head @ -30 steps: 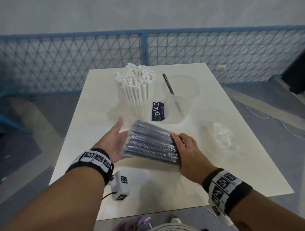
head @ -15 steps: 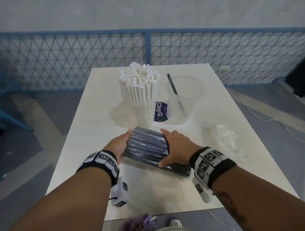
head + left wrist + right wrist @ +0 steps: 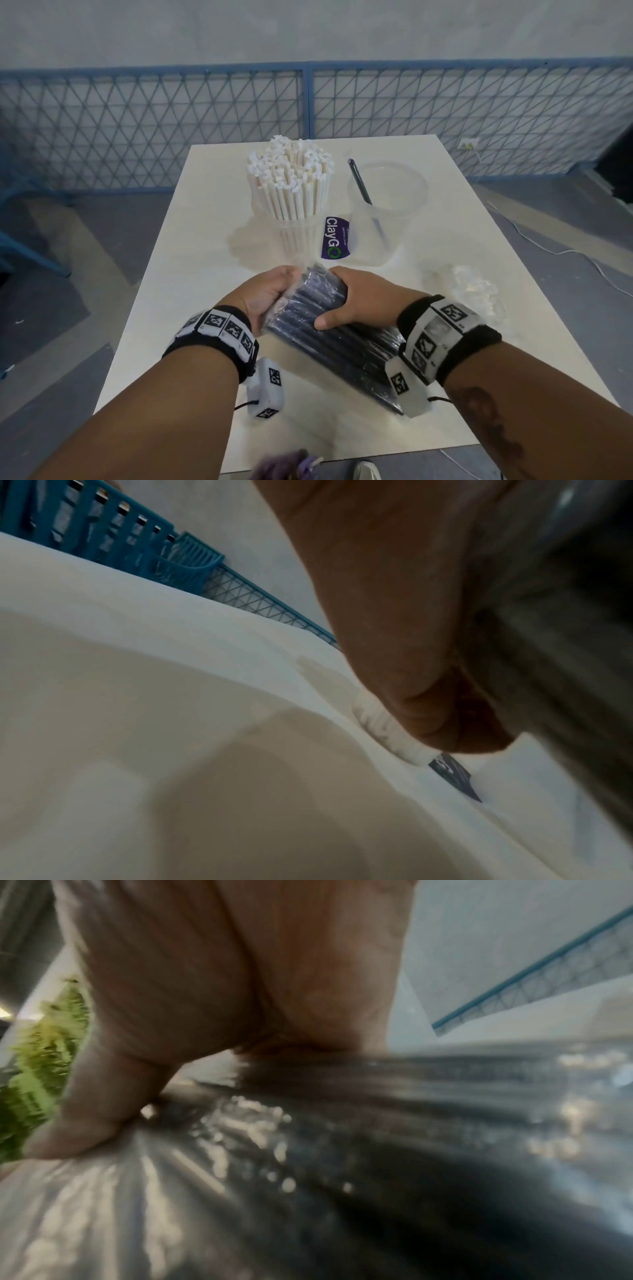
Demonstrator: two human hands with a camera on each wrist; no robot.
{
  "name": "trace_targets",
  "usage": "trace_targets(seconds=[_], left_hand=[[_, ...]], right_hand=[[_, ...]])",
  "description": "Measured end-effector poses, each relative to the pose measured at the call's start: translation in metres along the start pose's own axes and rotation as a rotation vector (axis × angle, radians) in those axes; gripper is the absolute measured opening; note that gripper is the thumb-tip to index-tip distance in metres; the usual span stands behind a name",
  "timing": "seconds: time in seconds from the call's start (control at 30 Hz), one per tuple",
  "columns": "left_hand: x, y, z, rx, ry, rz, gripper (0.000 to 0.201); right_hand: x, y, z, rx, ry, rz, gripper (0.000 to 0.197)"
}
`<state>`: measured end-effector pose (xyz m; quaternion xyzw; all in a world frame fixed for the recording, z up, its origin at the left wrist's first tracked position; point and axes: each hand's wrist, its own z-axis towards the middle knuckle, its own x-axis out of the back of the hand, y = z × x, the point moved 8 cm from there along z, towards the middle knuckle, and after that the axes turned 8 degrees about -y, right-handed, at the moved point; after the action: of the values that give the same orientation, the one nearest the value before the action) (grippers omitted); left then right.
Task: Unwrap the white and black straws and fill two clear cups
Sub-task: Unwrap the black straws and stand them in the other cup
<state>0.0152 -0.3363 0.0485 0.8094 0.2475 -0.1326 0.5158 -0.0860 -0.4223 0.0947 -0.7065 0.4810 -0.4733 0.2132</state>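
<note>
A plastic-wrapped pack of black straws (image 3: 329, 329) lies slantwise in front of me on the white table (image 3: 191, 260), its far end lifted between both hands. My right hand (image 3: 346, 301) grips the pack from above, thumb curled over its near side (image 3: 85, 1123). My left hand (image 3: 270, 294) holds the pack's far left end and pinches the loose clear wrap there. Behind them a clear cup (image 3: 291, 236) stands packed with white straws (image 3: 291, 178). To its right a second clear cup (image 3: 383, 219) holds one black straw (image 3: 359, 181).
A purple ClayGo label (image 3: 335, 240) lies between the two cups. A crumpled clear wrapper (image 3: 469, 291) sits on the table's right side. A blue mesh fence (image 3: 308, 123) runs behind the table. A cable (image 3: 555, 250) trails on the grey floor at right.
The pack has turned from crosswise to pointing away from me. My right hand moved from its right end onto its top; my left hand shifted up to the far end and took hold of the wrap.
</note>
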Motion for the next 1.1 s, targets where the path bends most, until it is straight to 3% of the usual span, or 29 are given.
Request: trace_targets(seconds=[0.1,0.17,0.23,0.33,0.43,0.5,0.67,0.8,0.87,0.97,1.1], left_hand=[[0.009,0.013,-0.002,-0.070,0.014,-0.076,0.044],[0.014,0.025,-0.004,-0.130,0.024,-0.080,0.030],[0.024,0.033,-0.008,-0.144,0.096,-0.045,0.028],[0.030,0.036,-0.011,-0.106,0.156,0.008,0.031],[0.035,0.022,-0.010,0.041,0.254,0.208,0.021],[0.042,0.012,-0.010,0.103,0.344,0.286,0.013],[0.066,-0.009,-0.018,0.194,0.518,0.353,0.033],[0.071,-0.008,-0.018,0.139,0.551,0.384,0.028],[0.068,-0.006,-0.020,0.103,0.537,0.388,0.023],[0.078,-0.005,-0.024,0.072,0.594,0.554,0.020],[0.080,-0.003,-0.038,0.029,0.810,0.920,0.022]], right_hand=[[0.008,-0.016,-0.008,0.017,0.089,-0.172,0.064],[0.014,-0.028,-0.015,0.038,0.227,-0.369,0.069],[0.015,-0.044,-0.026,0.076,0.412,-0.637,0.066],[-0.004,-0.056,-0.038,0.154,0.617,-0.889,0.056],[-0.036,-0.043,-0.037,0.258,0.713,-0.974,0.051],[-0.054,-0.027,-0.033,0.294,0.719,-1.022,0.045],[-0.085,0.006,-0.018,0.195,0.519,-1.053,0.050],[-0.081,0.014,-0.007,0.072,0.401,-0.974,0.098],[-0.072,0.017,0.001,0.006,0.379,-0.931,0.111],[-0.064,0.026,0.007,-0.047,0.352,-0.888,0.108],[-0.067,0.027,0.006,-0.033,0.380,-0.885,0.098]])
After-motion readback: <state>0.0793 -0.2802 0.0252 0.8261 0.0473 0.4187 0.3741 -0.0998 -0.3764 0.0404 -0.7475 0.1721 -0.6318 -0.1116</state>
